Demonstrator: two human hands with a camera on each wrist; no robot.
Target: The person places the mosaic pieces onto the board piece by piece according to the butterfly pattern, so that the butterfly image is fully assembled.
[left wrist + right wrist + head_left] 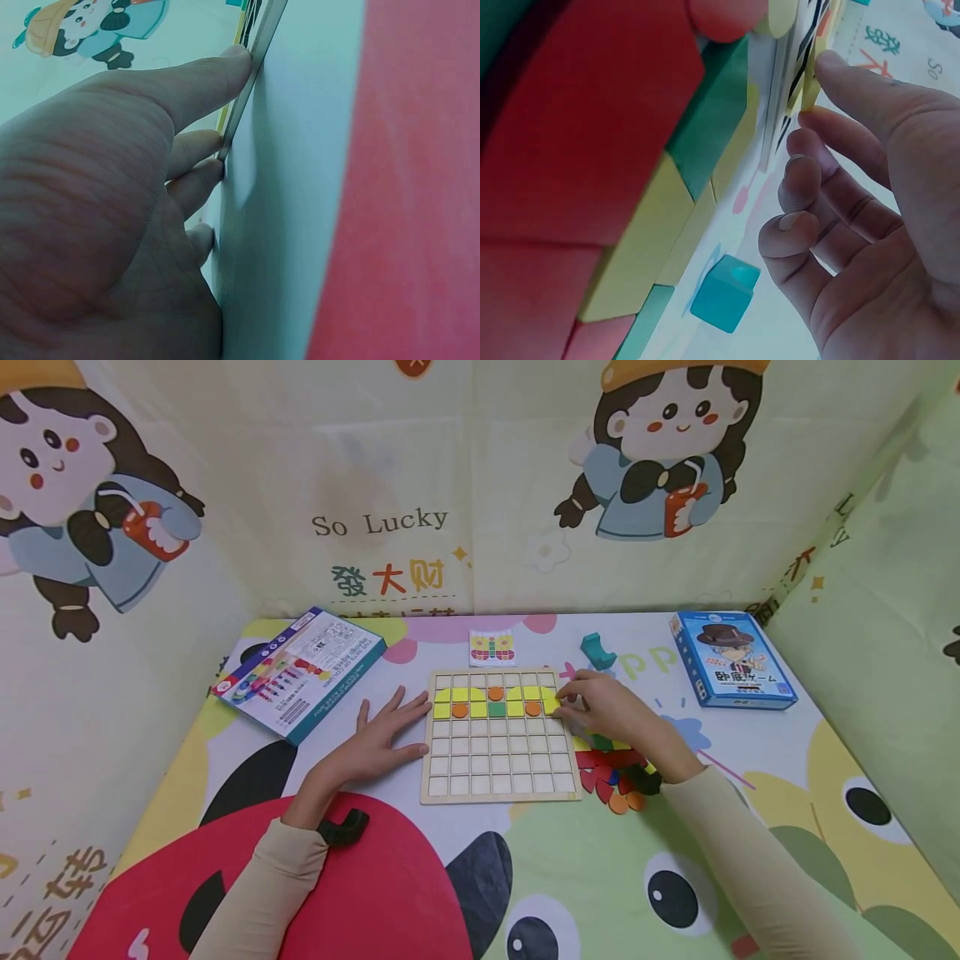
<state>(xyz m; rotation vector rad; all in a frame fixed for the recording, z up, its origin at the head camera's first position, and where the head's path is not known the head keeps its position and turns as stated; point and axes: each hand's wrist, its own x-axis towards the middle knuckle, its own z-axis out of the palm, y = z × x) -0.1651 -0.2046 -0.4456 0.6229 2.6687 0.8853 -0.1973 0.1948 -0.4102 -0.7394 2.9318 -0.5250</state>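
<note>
A wooden grid board (pixel 501 786) lies on the table with two rows of its cells filled by yellow tiles, several orange round pieces and a green square (pixel 497 710). My right hand (pixel 617 710) pinches a yellow tile (pixel 810 91) between thumb and index finger, at the right end of the second row; its other fingers curl loosely. Along the board's left edge, my left hand (pixel 381 742) rests with fingers extended, thumb and fingertips against the rim. Behind the board is a small card (pixel 492 648) with a butterfly pattern.
Loose red, yellow, green and orange pieces (pixel 604 777) lie right of the board, partly under my right forearm. A teal block (pixel 597 650) sits behind them. One box (pixel 300 672) lies at the back left, a blue box (pixel 733 660) at the back right.
</note>
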